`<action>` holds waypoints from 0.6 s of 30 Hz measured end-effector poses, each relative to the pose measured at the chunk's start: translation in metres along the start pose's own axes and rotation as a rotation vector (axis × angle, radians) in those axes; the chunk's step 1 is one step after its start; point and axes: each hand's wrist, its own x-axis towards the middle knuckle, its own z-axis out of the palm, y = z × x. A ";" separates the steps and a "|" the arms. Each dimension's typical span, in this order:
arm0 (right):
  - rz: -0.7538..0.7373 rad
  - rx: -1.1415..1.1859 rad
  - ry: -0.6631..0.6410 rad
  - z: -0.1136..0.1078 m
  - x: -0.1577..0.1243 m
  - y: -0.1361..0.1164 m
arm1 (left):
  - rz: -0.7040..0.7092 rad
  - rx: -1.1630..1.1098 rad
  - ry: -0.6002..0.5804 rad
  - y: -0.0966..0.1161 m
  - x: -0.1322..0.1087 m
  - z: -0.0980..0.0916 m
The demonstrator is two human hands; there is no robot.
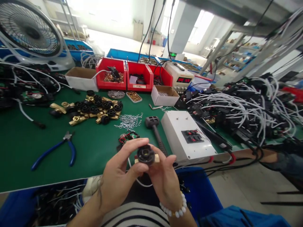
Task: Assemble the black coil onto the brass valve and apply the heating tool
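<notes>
Both hands meet over the near edge of the green table [21,151]. My left hand [120,176] and my right hand [164,179] together pinch a small brass valve with a round black cap [146,154], cap facing up. A thin white wire hangs from below the part. Behind the hands lie a small black-and-red wired component [128,137] and a black mallet [155,127]. A pile of similar brass-and-black valves [94,108] sits further back on the left.
Blue-handled pliers [59,148] lie to the left. A white box with red switches [187,137] sits right of the hands. Loose metal clips [129,121], red bins [125,74], a cardboard box [164,94], a power supply [181,77], a fan [28,30] and tangled white cables [243,107] surround the mat.
</notes>
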 end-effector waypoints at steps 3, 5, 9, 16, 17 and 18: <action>0.343 0.140 -0.153 -0.008 0.002 0.001 | -0.074 -0.088 -0.109 0.003 -0.004 -0.004; 0.541 0.208 -0.304 -0.014 0.002 0.000 | -0.065 -0.019 -0.217 0.006 -0.005 -0.009; 0.433 0.201 -0.245 -0.019 0.000 -0.001 | -0.031 0.282 -0.147 0.010 0.005 -0.029; 0.219 0.029 -0.023 -0.011 0.001 -0.004 | -0.215 1.205 0.044 -0.012 0.035 -0.028; 0.214 0.040 -0.027 -0.011 0.002 -0.004 | -0.243 1.181 0.026 -0.017 0.037 -0.023; 0.208 0.055 -0.046 -0.011 0.002 -0.004 | -0.258 1.129 0.023 -0.023 0.039 -0.019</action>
